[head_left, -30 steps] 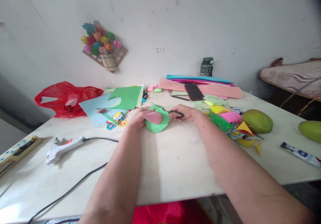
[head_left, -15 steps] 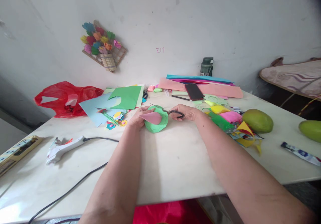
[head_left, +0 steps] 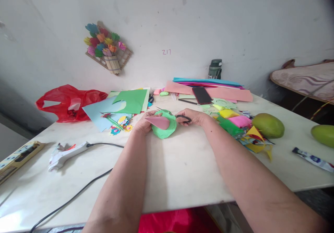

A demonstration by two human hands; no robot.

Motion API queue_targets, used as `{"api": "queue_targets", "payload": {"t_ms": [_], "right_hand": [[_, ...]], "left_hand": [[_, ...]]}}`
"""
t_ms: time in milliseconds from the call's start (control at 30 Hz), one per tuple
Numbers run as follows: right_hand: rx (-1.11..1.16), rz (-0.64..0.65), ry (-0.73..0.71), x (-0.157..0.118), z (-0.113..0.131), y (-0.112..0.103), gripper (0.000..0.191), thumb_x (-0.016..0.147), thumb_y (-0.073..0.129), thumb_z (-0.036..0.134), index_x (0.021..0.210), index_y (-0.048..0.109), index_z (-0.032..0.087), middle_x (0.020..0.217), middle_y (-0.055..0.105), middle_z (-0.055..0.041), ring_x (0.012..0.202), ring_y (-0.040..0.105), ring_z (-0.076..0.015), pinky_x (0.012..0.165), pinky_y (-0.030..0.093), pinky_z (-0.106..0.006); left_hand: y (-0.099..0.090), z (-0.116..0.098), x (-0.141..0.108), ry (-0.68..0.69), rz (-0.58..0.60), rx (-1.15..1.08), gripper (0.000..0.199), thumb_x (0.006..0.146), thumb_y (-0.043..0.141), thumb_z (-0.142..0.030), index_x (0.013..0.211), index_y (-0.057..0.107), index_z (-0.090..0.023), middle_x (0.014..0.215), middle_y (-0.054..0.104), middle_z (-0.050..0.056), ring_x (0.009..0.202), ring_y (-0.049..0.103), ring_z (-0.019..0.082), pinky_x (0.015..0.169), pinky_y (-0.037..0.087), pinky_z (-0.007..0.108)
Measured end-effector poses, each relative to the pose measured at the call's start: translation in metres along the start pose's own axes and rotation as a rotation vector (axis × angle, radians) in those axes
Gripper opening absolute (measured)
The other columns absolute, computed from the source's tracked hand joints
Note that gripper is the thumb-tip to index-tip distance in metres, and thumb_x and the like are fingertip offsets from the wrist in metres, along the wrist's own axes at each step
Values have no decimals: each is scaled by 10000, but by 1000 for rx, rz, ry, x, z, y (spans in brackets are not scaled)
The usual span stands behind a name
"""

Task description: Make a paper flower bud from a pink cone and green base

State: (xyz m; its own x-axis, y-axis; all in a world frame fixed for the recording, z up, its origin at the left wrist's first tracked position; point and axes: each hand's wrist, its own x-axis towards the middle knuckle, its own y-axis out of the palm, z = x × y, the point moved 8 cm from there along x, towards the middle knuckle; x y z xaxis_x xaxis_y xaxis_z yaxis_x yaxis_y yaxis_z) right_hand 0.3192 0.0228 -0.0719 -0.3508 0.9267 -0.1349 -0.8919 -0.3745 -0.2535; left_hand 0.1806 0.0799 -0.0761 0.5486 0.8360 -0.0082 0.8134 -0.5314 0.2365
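Note:
My left hand [head_left: 146, 122] pinches the left side of a round green paper piece [head_left: 167, 133] above the middle of the table. A pink paper cone [head_left: 159, 122] lies against the green paper, its point toward my left fingers. In my right hand [head_left: 192, 116] is a pair of scissors [head_left: 184, 119] with dark handles, my fingers closed through the loops. The scissor blades reach left across the paper's upper right edge, and one tip shows above it. Part of the blades is hidden by the paper.
Left on the table [head_left: 182, 177] lie a white glue gun [head_left: 68, 154] with a black cord, a red plastic bag [head_left: 69, 102] and coloured paper sheets [head_left: 132, 101]. To the right are paper scraps [head_left: 257, 144], a mango [head_left: 268, 125] and a tube [head_left: 313, 160]. A phone [head_left: 201, 95] rests farther back.
The green paper has turned and shifted slightly right, and the pink cone has shifted with it. Both hands stay nearly in place.

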Motion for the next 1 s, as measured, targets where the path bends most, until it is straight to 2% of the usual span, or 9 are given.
{"api": "queue_targets", "payload": {"t_ms": [267, 467, 700, 1000], "right_hand": [[-5, 26, -43, 3, -3, -2, 237, 652, 615, 245, 530, 432, 157, 468, 403, 50, 386, 310, -31, 386, 152, -206], [38, 19, -42, 4, -3, -2, 194, 613, 602, 213, 515, 446, 154, 492, 424, 43, 393, 325, -34, 381, 167, -206], [38, 14, -45, 4, -5, -1, 161, 599, 567, 187, 519, 431, 155, 497, 429, 42, 397, 343, -35, 389, 151, -205], [76, 34, -27, -3, 4, 4, 237, 551, 573, 223, 486, 351, 171, 483, 397, 54, 402, 364, -33, 407, 138, -202]], "left_hand": [[-5, 4, 3, -17, 7, -18, 248, 542, 807, -264, 690, 668, -122, 630, 660, 18, 545, 592, 103, 564, 434, 209], [-6, 5, 5, -9, 24, -25, 257, 552, 805, -270, 712, 667, -124, 650, 664, 16, 552, 595, 100, 561, 432, 208], [-5, 4, 4, 2, -48, -42, 269, 518, 824, -271, 666, 647, -133, 635, 657, 6, 566, 592, 103, 597, 447, 225], [-2, 6, 6, -2, -29, 2, 283, 522, 817, -310, 673, 659, -131, 641, 664, 21, 561, 583, 117, 592, 450, 246]]}}
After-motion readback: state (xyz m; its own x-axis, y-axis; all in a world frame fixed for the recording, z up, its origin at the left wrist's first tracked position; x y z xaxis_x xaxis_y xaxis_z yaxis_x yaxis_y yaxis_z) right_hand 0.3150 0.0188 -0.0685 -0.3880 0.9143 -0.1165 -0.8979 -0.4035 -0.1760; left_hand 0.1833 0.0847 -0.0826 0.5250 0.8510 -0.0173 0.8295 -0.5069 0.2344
